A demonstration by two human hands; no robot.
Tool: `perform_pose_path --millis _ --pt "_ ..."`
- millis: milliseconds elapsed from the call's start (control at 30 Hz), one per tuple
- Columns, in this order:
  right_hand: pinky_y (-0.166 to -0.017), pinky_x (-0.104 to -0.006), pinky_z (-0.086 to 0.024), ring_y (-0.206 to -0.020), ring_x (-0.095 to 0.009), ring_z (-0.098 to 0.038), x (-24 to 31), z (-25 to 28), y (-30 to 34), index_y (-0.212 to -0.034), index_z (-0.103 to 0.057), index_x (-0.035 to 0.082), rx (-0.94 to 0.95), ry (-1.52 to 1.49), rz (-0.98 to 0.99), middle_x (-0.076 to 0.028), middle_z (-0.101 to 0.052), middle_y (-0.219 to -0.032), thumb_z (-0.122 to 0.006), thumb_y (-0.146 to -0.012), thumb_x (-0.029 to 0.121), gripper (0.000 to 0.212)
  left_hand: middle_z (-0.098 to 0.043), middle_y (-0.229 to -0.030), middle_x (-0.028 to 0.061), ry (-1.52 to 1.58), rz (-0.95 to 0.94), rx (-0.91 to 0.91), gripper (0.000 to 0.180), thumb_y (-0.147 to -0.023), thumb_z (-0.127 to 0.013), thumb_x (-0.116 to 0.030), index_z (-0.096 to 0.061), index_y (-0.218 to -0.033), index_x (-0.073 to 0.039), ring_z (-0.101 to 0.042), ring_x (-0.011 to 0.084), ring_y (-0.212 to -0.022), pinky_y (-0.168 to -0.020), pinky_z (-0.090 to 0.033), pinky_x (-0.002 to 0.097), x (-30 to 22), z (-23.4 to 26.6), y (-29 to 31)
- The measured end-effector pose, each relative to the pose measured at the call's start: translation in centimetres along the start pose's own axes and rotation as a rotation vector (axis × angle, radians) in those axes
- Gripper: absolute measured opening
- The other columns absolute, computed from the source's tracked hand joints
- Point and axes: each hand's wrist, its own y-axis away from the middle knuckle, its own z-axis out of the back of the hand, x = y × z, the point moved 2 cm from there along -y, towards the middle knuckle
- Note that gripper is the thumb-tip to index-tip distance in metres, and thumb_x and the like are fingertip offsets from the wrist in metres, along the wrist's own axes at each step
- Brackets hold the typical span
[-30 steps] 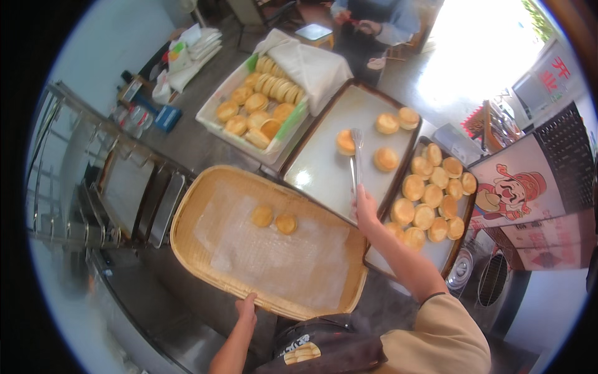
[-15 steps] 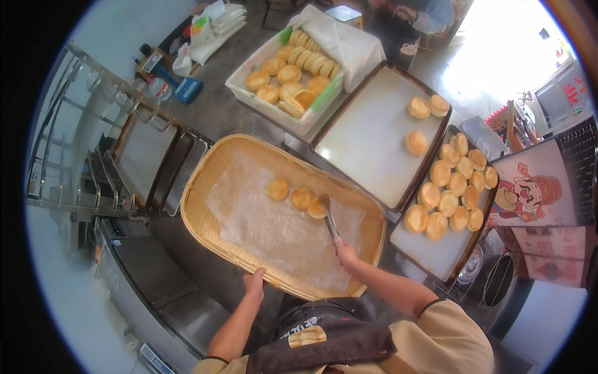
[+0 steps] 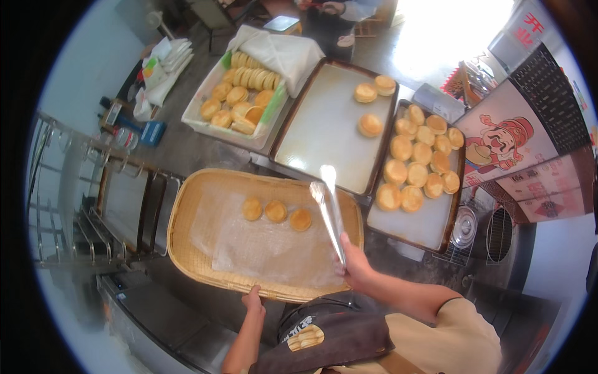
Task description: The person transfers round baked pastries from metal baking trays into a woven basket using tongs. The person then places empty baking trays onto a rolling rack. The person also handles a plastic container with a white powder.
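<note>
My left hand [image 3: 253, 300] grips the near rim of a woven bamboo basket [image 3: 180, 249], fingers hidden under the edge and thumb on top. Clear plastic sheeting [image 3: 249, 246] lines the basket. On it sit three round golden pastries in a row, the rightmost pastry [image 3: 301, 219] a little apart from the others. In my right hand [image 3: 355, 265] is a pair of metal tongs [image 3: 330, 215], held over the basket's right end. The jaws point away from me, slightly spread, with nothing between them.
Beyond the basket lies a large baking tray [image 3: 324, 124] with three pastries. A smaller tray [image 3: 398, 224] to its right carries several more. A white plastic crate [image 3: 249, 140] of pastries, partly under a cloth [image 3: 286, 53], stands at the back. At left is a metal rack [image 3: 93, 230]. Another person [image 3: 342, 19] is at the far side.
The tongs have come up off the rightmost pastry, leaving it in the basket, and their jaws have spread. My view has shifted. The left hand still holds the rim.
</note>
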Motion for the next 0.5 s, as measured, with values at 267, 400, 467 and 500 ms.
perform_pose_path --millis 267,400,467,500 --pt "-0.043 -0.0312 -0.033 -0.05 -0.013 -0.039 14.5 2.2 -12.7 -0.091 -0.05 0.009 -0.294 -0.182 0.294 -0.002 -0.047 -0.073 -0.052 -0.104 0.058 0.051 -0.068 -0.094 0.008 -0.008 -0.014 0.011 0.028 -0.081 -0.075 -0.009 -0.065 -0.105 0.0 -0.069 0.0227 -0.074 -0.056 -0.056 0.0382 1.3 -0.4 1.0" --pt "-0.042 -0.0303 -0.031 -0.048 -0.014 -0.038 21.2 2.6 -17.8 -0.091 -0.051 0.009 -0.319 -0.08 0.407 -0.002 -0.046 -0.069 -0.052 -0.106 0.054 0.048 -0.068 -0.096 0.0091 -0.008 0.017 -0.015 0.03 -0.08 -0.075 -0.009 -0.065 -0.106 0.001 -0.069 0.0231 -0.075 -0.057 -0.056 0.0379 1.9 -0.7 1.8" --pt "-0.042 -0.0298 -0.031 -0.047 -0.014 -0.038 22.9 2.6 -18.2 -0.092 -0.053 0.008 -0.342 -0.08 0.42 -0.001 -0.046 -0.068 -0.052 -0.106 0.052 0.045 -0.069 -0.097 0.0096 0.015 0.008 -0.012 0.03 -0.08 -0.075 -0.009 -0.066 -0.107 0.001 -0.07 0.0232 -0.076 -0.057 -0.056 0.0377 2.1 -1.0 2.4" --pt "-0.042 -0.0291 -0.031 -0.046 -0.013 -0.037 23.0 2.5 -17.8 -0.095 -0.055 0.008 -0.331 -0.095 0.43 0.0 -0.045 -0.068 -0.053 -0.107 0.048 0.042 -0.069 -0.097 0.0099 0.023 0.01 -0.022 0.031 -0.08 -0.075 -0.008 -0.066 -0.107 0.001 -0.07 0.0232 -0.077 -0.057 -0.056 0.0377 2.1 -1.2 2.7"
